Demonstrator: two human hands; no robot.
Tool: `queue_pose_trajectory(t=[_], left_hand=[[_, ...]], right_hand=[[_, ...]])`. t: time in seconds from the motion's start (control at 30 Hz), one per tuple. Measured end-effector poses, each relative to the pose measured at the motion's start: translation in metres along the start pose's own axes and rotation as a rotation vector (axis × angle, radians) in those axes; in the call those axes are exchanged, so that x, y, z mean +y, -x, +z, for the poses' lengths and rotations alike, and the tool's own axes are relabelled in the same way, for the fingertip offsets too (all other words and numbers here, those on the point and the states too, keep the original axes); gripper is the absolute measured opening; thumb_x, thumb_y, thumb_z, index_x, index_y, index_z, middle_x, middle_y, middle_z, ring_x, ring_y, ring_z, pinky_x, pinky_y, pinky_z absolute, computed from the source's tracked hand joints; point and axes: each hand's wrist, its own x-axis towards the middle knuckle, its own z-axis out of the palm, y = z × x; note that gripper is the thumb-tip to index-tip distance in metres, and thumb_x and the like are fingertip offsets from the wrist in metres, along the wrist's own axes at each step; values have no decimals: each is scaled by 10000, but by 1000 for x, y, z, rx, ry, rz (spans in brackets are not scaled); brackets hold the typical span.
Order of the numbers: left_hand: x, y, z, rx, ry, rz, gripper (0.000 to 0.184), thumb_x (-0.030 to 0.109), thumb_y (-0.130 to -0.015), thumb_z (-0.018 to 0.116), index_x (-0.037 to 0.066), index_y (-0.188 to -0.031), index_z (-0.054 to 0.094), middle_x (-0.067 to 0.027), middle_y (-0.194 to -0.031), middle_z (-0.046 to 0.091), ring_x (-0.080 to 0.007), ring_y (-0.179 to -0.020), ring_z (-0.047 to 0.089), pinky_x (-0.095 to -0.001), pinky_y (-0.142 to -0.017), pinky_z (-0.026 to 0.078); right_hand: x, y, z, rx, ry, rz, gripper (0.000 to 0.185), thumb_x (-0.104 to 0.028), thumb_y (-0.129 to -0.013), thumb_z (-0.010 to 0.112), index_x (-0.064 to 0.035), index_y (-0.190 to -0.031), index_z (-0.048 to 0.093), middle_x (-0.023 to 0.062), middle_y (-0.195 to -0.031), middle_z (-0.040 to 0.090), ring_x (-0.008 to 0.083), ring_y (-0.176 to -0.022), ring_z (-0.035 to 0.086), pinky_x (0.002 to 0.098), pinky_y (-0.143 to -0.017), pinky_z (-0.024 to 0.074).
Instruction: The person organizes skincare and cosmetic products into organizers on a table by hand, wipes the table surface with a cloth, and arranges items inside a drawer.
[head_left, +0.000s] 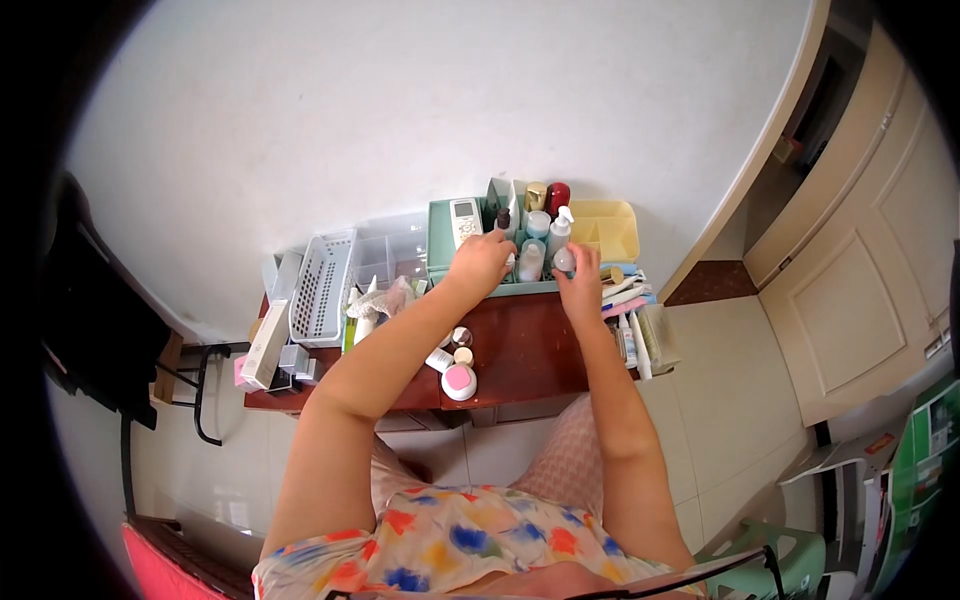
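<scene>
A green organizer box (540,288) stands against the wall with several bottles upright in it. My left hand (482,262) reaches into its front, fingers closed around a small whitish item that they mostly hide. Just behind those fingers rises a dark-capped bottle (503,218). At the box's front right, my right hand (580,278) grips a small bottle with a rounded, pale translucent top (565,260). A white pump bottle (559,232) stands directly behind it. Between my hands are a clear bottle (531,262) and a blue-and-white container (538,225).
A remote control (465,219) lies in the green box's left part. Beside the box are a yellow organizer (610,232), a clear divided box (392,250) and a white basket (322,290). A pink-lidded jar (459,381) sits near the front edge of the brown table (520,350).
</scene>
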Motion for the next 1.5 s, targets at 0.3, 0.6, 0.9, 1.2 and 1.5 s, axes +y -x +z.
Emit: queue_pose_trajectory(t=[0.3,0.6,0.9,1.2,1.5], left_hand=[[-9,-3,11,13,-254,-25,211,194,-760,726,131,-933,625,-29,-956,662,-248,-983,599,-383,-880,424],[-16,4,13,156,-269,34,258,206,-748,740,150,-988,663,-9,-1024,620,-217,-1048,561,-375,-896,417],[-40,22,-11,126,-221,-87,330,329,-856,686,165,-1141,655,-51,-1189,612,-252,-1133,569,-417,-955,443],[-40,15,-17,-197,-145,-136,318,368,-940,597,239,-1227,641,-149,-1436,448,-325,-1039,656,-429,-854,549],[-43,38,-23,-2,34,-126,296,307,-937,612,220,-1219,629,-145,-1403,462,-349,-1010,658,-438,-850,555]], right_hand=[[2,-4,5,0,24,-45,568,6,-715,758,-38,-1226,514,171,-1142,553,392,-1087,553,444,-908,467],[-11,-31,10,-35,216,-199,451,-123,-767,744,-40,-1174,567,148,-1109,609,353,-1036,587,455,-856,468],[-26,-60,46,-158,424,-291,268,-210,-802,727,-30,-975,630,107,-1019,627,293,-1005,583,442,-920,426],[-34,-48,41,-216,572,-280,455,-265,-818,735,-26,-1186,616,154,-1310,549,322,-1246,487,488,-1053,346],[-84,-40,32,-66,178,-344,373,-188,-829,721,-46,-1160,626,115,-1210,592,310,-1100,570,453,-947,439]])
